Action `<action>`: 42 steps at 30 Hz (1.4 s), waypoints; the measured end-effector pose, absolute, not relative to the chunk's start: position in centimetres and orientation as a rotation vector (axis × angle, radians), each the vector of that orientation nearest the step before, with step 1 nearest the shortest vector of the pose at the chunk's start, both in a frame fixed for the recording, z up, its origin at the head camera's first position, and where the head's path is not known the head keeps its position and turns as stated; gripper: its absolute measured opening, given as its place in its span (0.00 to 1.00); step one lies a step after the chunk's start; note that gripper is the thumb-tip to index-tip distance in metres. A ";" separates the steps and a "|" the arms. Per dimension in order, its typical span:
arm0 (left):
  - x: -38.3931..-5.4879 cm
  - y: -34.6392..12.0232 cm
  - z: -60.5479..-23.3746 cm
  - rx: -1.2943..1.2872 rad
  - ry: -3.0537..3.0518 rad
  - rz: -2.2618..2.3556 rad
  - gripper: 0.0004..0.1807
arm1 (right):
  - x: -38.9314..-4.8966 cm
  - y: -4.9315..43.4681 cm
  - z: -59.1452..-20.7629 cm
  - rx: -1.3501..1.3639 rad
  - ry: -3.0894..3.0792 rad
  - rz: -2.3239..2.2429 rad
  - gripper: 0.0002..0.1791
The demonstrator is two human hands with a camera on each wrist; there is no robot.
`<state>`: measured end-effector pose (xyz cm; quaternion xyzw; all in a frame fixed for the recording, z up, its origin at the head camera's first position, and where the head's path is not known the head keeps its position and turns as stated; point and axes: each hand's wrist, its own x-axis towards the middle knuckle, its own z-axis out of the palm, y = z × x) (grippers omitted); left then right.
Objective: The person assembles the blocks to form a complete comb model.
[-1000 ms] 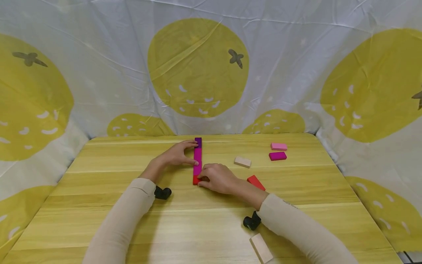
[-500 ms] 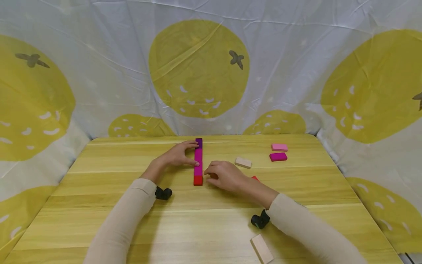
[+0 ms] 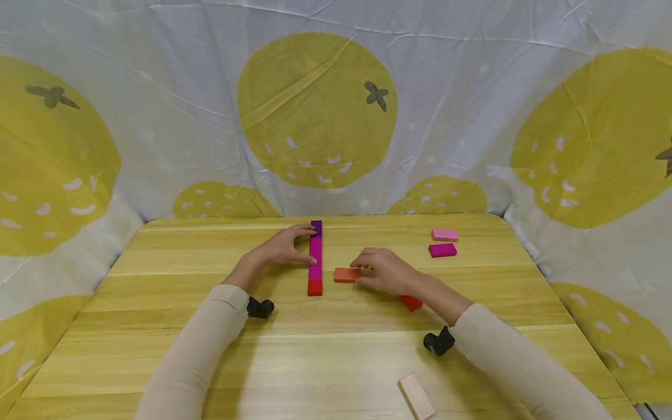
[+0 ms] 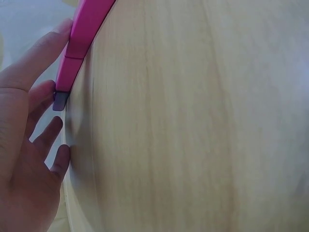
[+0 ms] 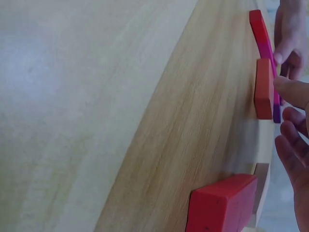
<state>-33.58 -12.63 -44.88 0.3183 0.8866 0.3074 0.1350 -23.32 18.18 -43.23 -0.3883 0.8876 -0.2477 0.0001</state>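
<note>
A straight row of thin blocks runs away from the person: purple [image 3: 316, 227] at the far end, magenta [image 3: 315, 269] in the middle, red [image 3: 314, 287] nearest. My left hand [image 3: 280, 245] rests at the row's left side; its thumb and index fingertip touch the blocks. To the row's right lies an orange block [image 3: 345, 275] on the table. My right hand [image 3: 385, 271] is at that block's right end, thumb on the near side and fingers on the far side, not closed round it. In the right wrist view the thumb tip meets the orange block [image 5: 263, 92].
A loose red block [image 3: 411, 303] lies partly under the right wrist. A plain wooden block [image 5: 261, 186] shows behind it in the right wrist view. Pink [image 3: 444, 235] and magenta [image 3: 443, 250] blocks lie far right; another wooden block [image 3: 416, 396] sits near the front. Patterned cloth surrounds the table.
My right hand has left the row's red end and moved right, uncovering the orange block and covering the wooden block in the head view. The left hand keeps its place.
</note>
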 end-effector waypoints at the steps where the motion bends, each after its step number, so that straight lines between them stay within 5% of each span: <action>1: -33.6 -12.6 -44.9 0.918 2.568 0.892 0.46 | -23.5 18.2 -43.3 -1.219 2.778 -0.782 0.18; 20: -33.5 -12.5 -44.8 0.917 2.569 0.896 0.46 | -24.9 16.6 -44.8 -1.096 2.706 -0.703 0.20; 42: -33.1 -12.5 -44.3 0.901 2.574 0.900 0.46 | -21.4 15.0 -43.0 -1.109 2.597 -0.802 0.20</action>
